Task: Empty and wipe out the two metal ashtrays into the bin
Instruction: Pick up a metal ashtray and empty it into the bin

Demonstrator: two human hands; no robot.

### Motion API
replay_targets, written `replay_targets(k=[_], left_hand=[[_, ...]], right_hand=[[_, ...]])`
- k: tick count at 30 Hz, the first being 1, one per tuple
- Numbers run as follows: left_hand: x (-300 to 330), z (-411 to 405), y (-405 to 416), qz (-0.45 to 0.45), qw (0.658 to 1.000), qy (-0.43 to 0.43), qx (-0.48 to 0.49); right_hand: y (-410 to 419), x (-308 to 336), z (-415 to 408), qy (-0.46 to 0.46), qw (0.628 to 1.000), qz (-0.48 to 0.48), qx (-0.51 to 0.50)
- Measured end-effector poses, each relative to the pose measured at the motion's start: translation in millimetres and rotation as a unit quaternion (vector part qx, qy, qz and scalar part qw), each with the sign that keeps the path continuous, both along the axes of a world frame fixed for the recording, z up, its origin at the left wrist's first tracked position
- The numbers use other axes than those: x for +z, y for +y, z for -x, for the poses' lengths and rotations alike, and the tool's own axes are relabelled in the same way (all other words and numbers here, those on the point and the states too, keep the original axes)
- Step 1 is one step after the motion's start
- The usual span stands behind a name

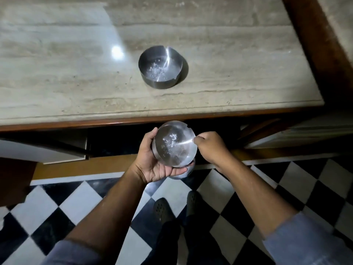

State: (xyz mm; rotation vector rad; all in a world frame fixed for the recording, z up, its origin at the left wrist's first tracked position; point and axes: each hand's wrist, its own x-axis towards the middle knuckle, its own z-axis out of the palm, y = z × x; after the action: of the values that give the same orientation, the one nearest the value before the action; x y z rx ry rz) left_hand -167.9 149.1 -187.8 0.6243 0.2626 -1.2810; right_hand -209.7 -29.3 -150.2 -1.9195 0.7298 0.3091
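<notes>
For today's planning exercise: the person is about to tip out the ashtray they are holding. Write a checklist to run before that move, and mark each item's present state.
1. Held ashtray supported: ok, cradled in the left hand, right hand at its rim.
2. Held ashtray has ash to empty: ok, pale specks inside.
3. Bin beneath the ashtray: cannot tell, no bin clearly visible, only a metal shape partly hidden below.
4. Wiping cloth ready: not ok, none visible.
5. Second ashtray stable on the countertop: ok, upright, away from the edge, ash inside.
</notes>
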Motion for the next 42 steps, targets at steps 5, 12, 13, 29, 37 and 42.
replay_targets(k=[5, 12, 13, 29, 37, 42], left_hand=[[-86, -15, -11, -0.134, 0.989, -0.064, -0.019], [-198, -25, -46, -0.438, 0.596, -0.613, -0.276], [-214, -26, -47, -0.44, 0.541, -0.655, -0.29], [-316, -15, -35, -0.4, 0.47, -0.748, -0.246], [-338, -3, -44, -0.415, 0.497, -0.732, -0.211], [-342, 1, -46, -0.426, 0.5, -0.734, -0.171]], right_hand=[[-14, -77, -6, 0.05, 0.987, -0.143, -0.057], [-37, -172, 8, -0.177, 0.947, 0.149, 0.223], [-39, -182, 9, -0.215, 0.925, 0.182, 0.256], [-26, -267, 24, -0.228, 0.85, 0.313, 0.358], [-24, -317, 32, -0.04, 0.818, 0.296, 0.491], [-27, -314, 34, -0.133, 0.819, 0.338, 0.445]])
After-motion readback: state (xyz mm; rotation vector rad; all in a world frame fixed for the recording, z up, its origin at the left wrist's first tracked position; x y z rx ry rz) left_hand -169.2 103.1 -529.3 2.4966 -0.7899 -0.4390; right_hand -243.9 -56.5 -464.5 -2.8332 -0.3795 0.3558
